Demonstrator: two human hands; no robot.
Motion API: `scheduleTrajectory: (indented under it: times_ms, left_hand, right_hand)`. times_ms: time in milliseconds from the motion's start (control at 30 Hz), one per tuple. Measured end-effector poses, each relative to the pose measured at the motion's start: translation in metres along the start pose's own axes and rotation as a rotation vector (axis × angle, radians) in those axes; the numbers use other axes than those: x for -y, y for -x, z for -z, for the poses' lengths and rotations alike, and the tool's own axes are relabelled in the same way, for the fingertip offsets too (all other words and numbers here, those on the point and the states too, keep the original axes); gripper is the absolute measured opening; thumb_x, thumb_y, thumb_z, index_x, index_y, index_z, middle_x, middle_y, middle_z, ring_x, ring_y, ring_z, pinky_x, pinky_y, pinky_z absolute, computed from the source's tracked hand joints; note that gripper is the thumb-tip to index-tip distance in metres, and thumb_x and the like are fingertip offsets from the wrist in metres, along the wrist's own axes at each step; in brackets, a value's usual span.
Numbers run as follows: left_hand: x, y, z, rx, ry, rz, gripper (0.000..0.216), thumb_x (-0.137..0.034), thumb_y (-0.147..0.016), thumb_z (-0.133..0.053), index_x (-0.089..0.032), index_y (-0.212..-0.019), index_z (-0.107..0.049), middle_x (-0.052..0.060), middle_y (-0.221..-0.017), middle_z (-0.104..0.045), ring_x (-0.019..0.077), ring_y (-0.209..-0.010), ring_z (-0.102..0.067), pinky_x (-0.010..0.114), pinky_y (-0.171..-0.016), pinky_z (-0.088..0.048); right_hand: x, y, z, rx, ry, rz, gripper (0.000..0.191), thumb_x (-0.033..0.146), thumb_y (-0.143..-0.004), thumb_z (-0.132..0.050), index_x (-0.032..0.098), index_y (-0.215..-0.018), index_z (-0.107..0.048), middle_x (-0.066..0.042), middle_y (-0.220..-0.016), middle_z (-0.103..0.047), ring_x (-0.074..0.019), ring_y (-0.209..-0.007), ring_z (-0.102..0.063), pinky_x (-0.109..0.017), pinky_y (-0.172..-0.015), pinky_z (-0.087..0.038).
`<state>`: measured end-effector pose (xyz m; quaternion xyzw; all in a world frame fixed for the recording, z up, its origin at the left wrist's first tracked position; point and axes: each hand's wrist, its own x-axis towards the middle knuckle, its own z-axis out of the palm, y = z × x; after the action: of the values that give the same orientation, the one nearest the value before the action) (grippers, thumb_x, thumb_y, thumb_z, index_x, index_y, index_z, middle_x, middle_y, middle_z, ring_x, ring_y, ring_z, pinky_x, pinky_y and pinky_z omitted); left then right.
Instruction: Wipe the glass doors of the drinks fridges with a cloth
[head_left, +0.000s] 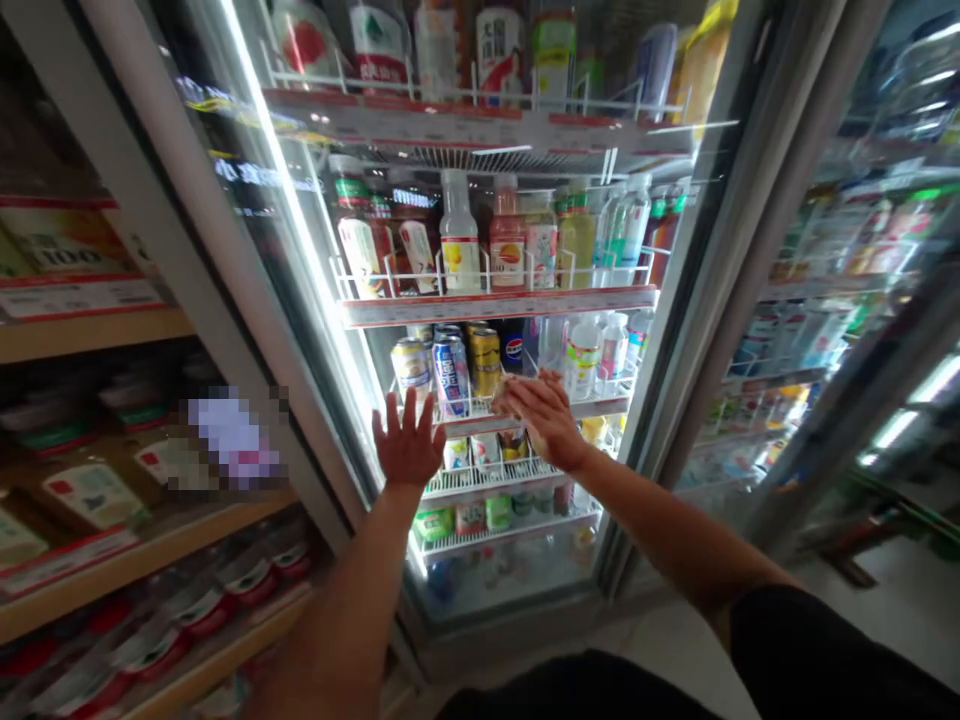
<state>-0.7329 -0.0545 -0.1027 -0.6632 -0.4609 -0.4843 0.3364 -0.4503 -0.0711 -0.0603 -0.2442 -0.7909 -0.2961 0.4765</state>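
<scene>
My left hand point(409, 442), its fingers spread apart and nothing in it, is raised in front of the lower left of a lit drinks fridge. Beyond its fingertips stand a blue-and-white can point(451, 375) and a pale can point(412, 365). My right hand point(551, 420) reaches toward the can shelf with its fingers stretched out. A gold can point(486, 362) and a dark blue Pepsi can point(514, 347) are just beyond it. The right fingertips are blurred, and I cannot tell whether they touch anything.
Above the cans, a shelf edge point(502, 306) carries juice and tea bottles. Boxed drinks and bottles fill wooden shelves point(97, 332) on the left. To the right, beyond a metal frame point(720, 240), is another stocked fridge. Reflections show on the glass.
</scene>
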Motion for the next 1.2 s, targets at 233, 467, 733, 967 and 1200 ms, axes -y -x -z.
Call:
scheduleTrajectory:
  times_ms: [233,467,733,967,1200]
  left_hand:
    - [0.003,0.0,-0.001,-0.036,0.007,-0.04,0.056,-0.043,-0.1,-0.052,-0.024,-0.152,-0.047,0.015,-0.157,-0.045,0.0333,-0.157,-0.012,0.064,-0.124,-0.007]
    - [0.004,0.0,-0.001,-0.045,0.005,-0.055,0.061,-0.04,-0.1,-0.052,-0.027,-0.158,-0.038,0.014,-0.161,-0.039,0.0347,-0.157,-0.01,0.067,-0.123,-0.008]
    - [0.001,-0.003,0.002,-0.067,-0.053,-0.1,0.067,-0.038,-0.1,-0.052,-0.029,-0.162,-0.028,0.013,-0.163,-0.036,0.0349,-0.157,-0.012,0.066,-0.123,-0.013]
    - [0.003,-0.002,0.001,-0.06,-0.028,-0.082,0.07,-0.036,-0.099,-0.054,-0.033,-0.162,-0.025,0.011,-0.165,-0.033,0.0365,-0.157,-0.013,0.069,-0.122,-0.012]
    - [0.002,-0.002,0.001,-0.061,-0.031,-0.078,0.068,-0.037,-0.099,-0.054,-0.031,-0.162,-0.028,0.014,-0.161,-0.039,0.0359,-0.157,-0.014,0.068,-0.121,-0.013]
  right_hand:
    - [0.012,0.018,-0.003,0.03,0.017,0.005,0.049,0.016,-0.103,-0.043,0.025,-0.151,-0.048,-0.001,-0.145,-0.062,-0.0175,-0.14,-0.05,-0.041,-0.124,-0.033]
    - [-0.015,0.009,0.011,-0.028,0.025,0.001,0.051,0.015,-0.102,-0.047,0.025,-0.152,-0.047,-0.003,-0.146,-0.06,-0.0181,-0.143,-0.046,-0.042,-0.123,-0.035]
    - [-0.003,0.047,0.002,0.046,0.006,-0.002,0.048,0.014,-0.103,-0.044,0.025,-0.15,-0.05,-0.003,-0.143,-0.064,-0.0182,-0.14,-0.05,-0.043,-0.121,-0.038]
    - [-0.034,0.015,0.021,-0.113,0.061,-0.019,0.05,0.011,-0.101,-0.049,0.024,-0.149,-0.052,-0.004,-0.141,-0.065,-0.0203,-0.138,-0.051,-0.043,-0.118,-0.041]
    - [-0.02,0.045,0.011,-0.014,0.041,-0.001,0.042,0.018,-0.104,-0.046,0.028,-0.143,-0.058,-0.001,-0.137,-0.068,-0.0173,-0.134,-0.055,-0.039,-0.118,-0.042]
